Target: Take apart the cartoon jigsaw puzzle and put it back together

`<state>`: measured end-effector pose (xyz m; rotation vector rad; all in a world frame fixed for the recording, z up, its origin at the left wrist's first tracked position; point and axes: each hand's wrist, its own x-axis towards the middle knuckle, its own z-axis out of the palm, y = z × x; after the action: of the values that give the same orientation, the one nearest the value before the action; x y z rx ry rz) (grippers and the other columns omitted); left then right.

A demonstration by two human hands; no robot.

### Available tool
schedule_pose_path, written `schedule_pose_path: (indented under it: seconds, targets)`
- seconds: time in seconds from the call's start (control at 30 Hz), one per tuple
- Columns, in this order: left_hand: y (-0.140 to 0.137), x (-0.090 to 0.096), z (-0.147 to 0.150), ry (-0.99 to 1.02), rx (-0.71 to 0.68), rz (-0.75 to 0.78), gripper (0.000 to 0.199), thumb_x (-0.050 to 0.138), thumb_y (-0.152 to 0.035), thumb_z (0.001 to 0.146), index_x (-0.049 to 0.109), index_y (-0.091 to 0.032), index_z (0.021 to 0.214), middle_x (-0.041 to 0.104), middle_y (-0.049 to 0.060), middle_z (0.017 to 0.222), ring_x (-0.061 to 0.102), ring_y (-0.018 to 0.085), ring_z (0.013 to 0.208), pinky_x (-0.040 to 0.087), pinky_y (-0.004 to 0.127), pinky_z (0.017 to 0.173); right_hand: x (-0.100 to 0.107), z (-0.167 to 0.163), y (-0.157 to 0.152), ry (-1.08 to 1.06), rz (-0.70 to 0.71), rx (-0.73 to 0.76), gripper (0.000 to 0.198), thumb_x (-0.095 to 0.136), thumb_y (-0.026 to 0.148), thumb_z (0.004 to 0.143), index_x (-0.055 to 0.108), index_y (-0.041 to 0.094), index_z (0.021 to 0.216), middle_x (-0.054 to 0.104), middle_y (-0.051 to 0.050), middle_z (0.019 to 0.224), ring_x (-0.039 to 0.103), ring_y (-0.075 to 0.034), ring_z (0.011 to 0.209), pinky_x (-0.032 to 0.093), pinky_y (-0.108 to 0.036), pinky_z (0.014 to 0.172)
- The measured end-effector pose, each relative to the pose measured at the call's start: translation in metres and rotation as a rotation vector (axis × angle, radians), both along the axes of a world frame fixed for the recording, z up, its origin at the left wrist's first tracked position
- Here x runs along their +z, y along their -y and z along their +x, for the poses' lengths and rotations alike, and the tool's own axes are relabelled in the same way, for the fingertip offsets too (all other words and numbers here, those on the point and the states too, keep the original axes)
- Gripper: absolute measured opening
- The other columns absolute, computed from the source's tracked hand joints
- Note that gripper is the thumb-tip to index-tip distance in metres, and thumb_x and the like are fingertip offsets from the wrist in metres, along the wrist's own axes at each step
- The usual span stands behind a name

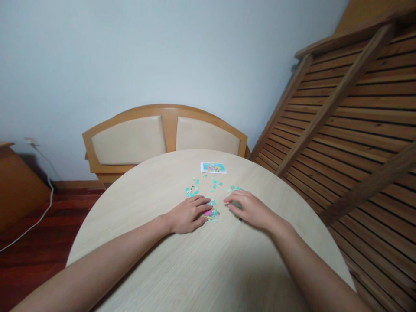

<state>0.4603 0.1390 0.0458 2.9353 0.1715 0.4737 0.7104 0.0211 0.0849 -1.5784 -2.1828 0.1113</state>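
My left hand (190, 214) lies flat on the pale table, its fingertips resting on the left side of a partly joined jigsaw puzzle (212, 213) in teal and pink. Those fingers hide part of the puzzle. To the right of it, my right hand (248, 209) hovers low with curved fingers, thumb and forefinger pinched around a small puzzle piece (226, 203) that is hard to make out. Loose puzzle pieces (234, 188) lie just beyond the right hand, some partly covered by it. More teal pieces (192, 190) are scattered beyond my left hand and in the middle (214, 184).
A picture card (213, 167) with two cartoon figures lies toward the far side of the round table (146, 251). Behind the table stands a padded wooden headboard (169, 130) against the wall. Wooden slats (344, 125) lean at the right; a white cable (48, 203) hangs at the left.
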Motion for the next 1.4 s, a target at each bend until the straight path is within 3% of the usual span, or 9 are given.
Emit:
schedule_pose_path:
  seconds: [0.23, 0.4, 0.53, 0.77, 1.1, 1.4]
  targets:
    - [0.003, 0.006, 0.001, 0.015, -0.065, -0.021, 0.039, 0.047, -0.029, 0.098, 0.057, -0.020, 0.134, 0.056, 0.013, 0.137, 0.052, 0.028, 0.126, 0.043, 0.045, 0.109, -0.013, 0.055, 0.000, -0.019, 0.010, -0.281, 0.024, 0.051, 0.025, 0.094, 0.073, 0.019, 0.102, 0.073, -0.009, 0.104, 0.066, -0.025, 0.099, 0.049, -0.036, 0.089]
    - [0.004, 0.006, 0.001, 0.011, -0.113, -0.008, 0.039, 0.049, -0.025, 0.095, 0.058, -0.019, 0.132, 0.056, 0.013, 0.137, 0.052, 0.028, 0.126, 0.042, 0.045, 0.109, -0.030, 0.064, -0.005, 0.032, 0.009, -0.346, 0.024, 0.051, 0.023, 0.093, 0.071, 0.018, 0.106, 0.072, -0.010, 0.109, 0.065, -0.025, 0.104, 0.048, -0.037, 0.096]
    - [0.004, 0.006, 0.002, 0.013, -0.148, -0.006, 0.040, 0.051, -0.022, 0.093, 0.059, -0.019, 0.132, 0.057, 0.013, 0.137, 0.052, 0.028, 0.125, 0.042, 0.045, 0.109, -0.041, 0.066, -0.010, 0.069, 0.014, -0.387, 0.034, 0.047, 0.021, 0.094, 0.063, 0.016, 0.124, 0.067, -0.013, 0.125, 0.059, -0.027, 0.118, 0.044, -0.042, 0.104]
    - [0.003, 0.005, 0.002, 0.031, -0.172, -0.024, 0.041, 0.052, -0.022, 0.091, 0.058, -0.020, 0.132, 0.058, 0.013, 0.136, 0.053, 0.028, 0.125, 0.043, 0.045, 0.109, -0.063, 0.075, -0.019, 0.063, -0.019, -0.385, 0.049, 0.038, 0.024, 0.099, 0.046, 0.012, 0.145, 0.053, -0.016, 0.145, 0.048, -0.029, 0.132, 0.040, -0.047, 0.110]
    - [0.004, 0.007, 0.002, 0.014, -0.165, -0.026, 0.040, 0.052, -0.024, 0.092, 0.059, -0.019, 0.131, 0.058, 0.014, 0.136, 0.053, 0.029, 0.126, 0.042, 0.045, 0.110, -0.063, 0.072, -0.022, -0.023, 0.052, -0.216, 0.041, 0.036, 0.029, 0.101, 0.055, 0.020, 0.136, 0.063, -0.012, 0.130, 0.055, -0.025, 0.124, 0.043, -0.044, 0.107]
    - [0.003, 0.006, 0.002, -0.001, -0.173, -0.014, 0.044, 0.053, -0.019, 0.089, 0.059, -0.019, 0.132, 0.057, 0.014, 0.137, 0.053, 0.028, 0.125, 0.042, 0.044, 0.110, -0.068, 0.062, -0.032, -0.039, 0.114, -0.250, 0.035, 0.043, 0.032, 0.101, 0.061, 0.023, 0.130, 0.064, -0.009, 0.132, 0.055, -0.026, 0.124, 0.042, -0.045, 0.107]
